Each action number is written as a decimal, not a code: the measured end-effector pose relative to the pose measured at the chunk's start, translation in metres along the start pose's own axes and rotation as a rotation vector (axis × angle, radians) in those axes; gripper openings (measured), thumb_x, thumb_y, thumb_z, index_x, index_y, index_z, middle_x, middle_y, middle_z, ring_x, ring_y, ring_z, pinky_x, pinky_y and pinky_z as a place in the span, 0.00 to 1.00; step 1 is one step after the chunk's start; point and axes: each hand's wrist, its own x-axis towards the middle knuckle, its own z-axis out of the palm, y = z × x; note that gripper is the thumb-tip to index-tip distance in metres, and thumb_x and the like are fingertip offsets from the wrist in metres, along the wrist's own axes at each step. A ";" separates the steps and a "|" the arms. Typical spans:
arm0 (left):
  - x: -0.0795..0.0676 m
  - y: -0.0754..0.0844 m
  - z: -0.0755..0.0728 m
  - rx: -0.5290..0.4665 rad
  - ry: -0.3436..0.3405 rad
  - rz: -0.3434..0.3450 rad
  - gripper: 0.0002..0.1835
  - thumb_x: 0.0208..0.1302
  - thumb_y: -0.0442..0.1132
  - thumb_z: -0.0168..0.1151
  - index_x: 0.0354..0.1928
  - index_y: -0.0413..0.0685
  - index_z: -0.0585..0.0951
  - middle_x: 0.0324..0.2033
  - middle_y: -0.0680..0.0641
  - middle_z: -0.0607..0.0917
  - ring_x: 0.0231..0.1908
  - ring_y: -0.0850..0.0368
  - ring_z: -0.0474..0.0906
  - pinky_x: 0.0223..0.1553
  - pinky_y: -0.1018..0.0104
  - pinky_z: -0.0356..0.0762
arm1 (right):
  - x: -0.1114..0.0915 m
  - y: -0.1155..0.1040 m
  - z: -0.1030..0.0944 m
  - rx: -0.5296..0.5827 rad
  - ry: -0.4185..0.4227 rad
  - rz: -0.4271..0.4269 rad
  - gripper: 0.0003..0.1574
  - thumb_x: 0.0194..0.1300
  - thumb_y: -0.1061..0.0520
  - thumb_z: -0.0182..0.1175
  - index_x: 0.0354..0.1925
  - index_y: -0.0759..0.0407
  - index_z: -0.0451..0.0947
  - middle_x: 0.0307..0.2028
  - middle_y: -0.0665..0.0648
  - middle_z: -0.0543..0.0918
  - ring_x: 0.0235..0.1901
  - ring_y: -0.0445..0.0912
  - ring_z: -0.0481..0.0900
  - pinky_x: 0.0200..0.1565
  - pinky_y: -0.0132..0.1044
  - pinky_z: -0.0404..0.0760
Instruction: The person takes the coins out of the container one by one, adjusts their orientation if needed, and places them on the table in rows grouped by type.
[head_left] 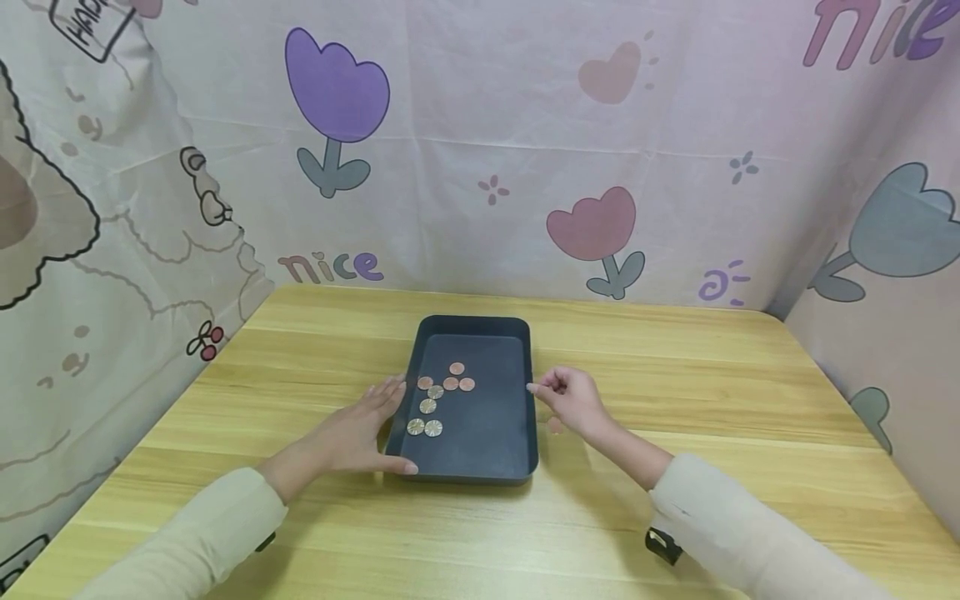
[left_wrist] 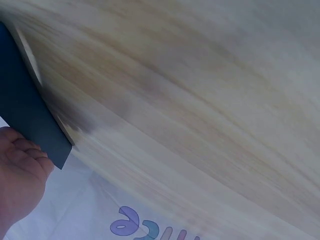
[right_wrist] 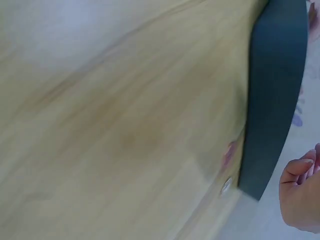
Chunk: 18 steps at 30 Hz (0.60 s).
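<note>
A dark rectangular tray (head_left: 480, 465) lies lengthwise in front of me with several coins in its left half. Copper-coloured coins (head_left: 457, 368) lie farther back and brass-coloured ones (head_left: 433, 428) nearer. Along the tray's left rim my left hand (head_left: 352, 433) rests, fingers extended, thumb over the near left corner. My right hand (head_left: 576, 402) is at the right rim, fingers curled and fingertips right at the edge; nothing shows between them. Below that hand, a copper-coloured coin (head_left: 555, 425) lies on the table, outside the tray. The right wrist view shows a small shiny coin (right_wrist: 226, 185) beside the tray wall.
The wooden table (head_left: 337, 533) extends around the tray on all sides. A printed cloth (head_left: 465, 100) with flowers and lettering hangs behind it and at both sides. Dark straps (head_left: 663, 546) show under the sleeves.
</note>
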 end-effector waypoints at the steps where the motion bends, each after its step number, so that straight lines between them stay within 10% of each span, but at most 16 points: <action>1: 0.000 0.000 0.000 0.000 0.002 0.000 0.63 0.41 0.73 0.62 0.68 0.31 0.56 0.70 0.36 0.53 0.69 0.37 0.50 0.66 0.45 0.58 | 0.001 -0.004 0.003 0.016 -0.007 -0.013 0.08 0.58 0.63 0.63 0.27 0.68 0.77 0.19 0.53 0.74 0.20 0.39 0.66 0.22 0.25 0.67; 18: 0.001 0.001 -0.002 0.003 -0.035 -0.040 0.65 0.40 0.77 0.58 0.70 0.36 0.54 0.71 0.39 0.52 0.70 0.38 0.49 0.65 0.44 0.60 | 0.008 -0.036 0.081 0.078 -0.156 -0.144 0.13 0.55 0.61 0.66 0.38 0.69 0.80 0.24 0.58 0.79 0.24 0.38 0.69 0.27 0.24 0.70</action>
